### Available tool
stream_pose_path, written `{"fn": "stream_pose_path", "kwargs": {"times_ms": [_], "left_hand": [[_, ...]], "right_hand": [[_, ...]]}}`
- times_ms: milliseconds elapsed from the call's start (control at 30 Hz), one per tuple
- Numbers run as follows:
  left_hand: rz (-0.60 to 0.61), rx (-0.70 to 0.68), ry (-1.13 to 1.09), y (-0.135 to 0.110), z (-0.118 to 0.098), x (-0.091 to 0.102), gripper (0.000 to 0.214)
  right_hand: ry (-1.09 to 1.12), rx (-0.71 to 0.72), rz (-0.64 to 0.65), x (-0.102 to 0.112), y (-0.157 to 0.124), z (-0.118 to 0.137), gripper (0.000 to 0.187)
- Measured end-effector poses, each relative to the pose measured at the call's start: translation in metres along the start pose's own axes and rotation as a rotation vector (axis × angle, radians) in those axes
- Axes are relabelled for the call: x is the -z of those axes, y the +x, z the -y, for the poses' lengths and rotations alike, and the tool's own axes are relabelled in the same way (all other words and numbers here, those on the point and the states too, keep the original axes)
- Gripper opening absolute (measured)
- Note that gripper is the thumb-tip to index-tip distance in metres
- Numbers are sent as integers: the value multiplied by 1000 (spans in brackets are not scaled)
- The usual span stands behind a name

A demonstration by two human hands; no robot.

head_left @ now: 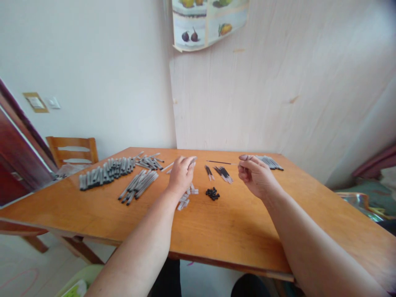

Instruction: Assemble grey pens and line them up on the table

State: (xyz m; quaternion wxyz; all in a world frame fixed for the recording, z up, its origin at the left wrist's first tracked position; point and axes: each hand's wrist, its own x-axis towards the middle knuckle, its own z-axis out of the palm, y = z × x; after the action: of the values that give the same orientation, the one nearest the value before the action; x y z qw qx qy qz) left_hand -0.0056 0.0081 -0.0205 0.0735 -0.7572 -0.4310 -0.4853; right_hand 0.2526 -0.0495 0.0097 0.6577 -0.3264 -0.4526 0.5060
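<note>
My left hand (181, 173) is closed around a pale pen barrel (168, 167), whose one end sticks out to the left behind the hand. My right hand (253, 170) pinches the light end of a slim pen refill (219, 161); its dark part points left toward my left hand, with a gap between. Below the refill lie two small groups of black-and-white refills (223, 173). A little heap of black end plugs (212, 194) sits nearer to me. Translucent pen caps (185, 201) lie partly hidden beneath my left wrist.
Left on the wooden table (241, 235) are a long row of grey pens with black ends (107, 171), a bundle of barrels (138, 185) and a loose pile (150, 161). More pens (270, 162) lie behind my right hand. A chair (72, 149) stands at left.
</note>
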Motion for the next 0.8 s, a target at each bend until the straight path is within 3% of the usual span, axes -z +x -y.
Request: {"fn": "stream_pose_path", "kwargs": {"times_ms": [200, 800], "left_hand": [[107, -70, 30, -4, -1, -4, 26], [198, -130, 80, -6, -4, -7, 26]], "right_hand": [[12, -5, 7, 1, 1, -2, 26], [-64, -24, 21, 4, 5, -15, 26]]}}
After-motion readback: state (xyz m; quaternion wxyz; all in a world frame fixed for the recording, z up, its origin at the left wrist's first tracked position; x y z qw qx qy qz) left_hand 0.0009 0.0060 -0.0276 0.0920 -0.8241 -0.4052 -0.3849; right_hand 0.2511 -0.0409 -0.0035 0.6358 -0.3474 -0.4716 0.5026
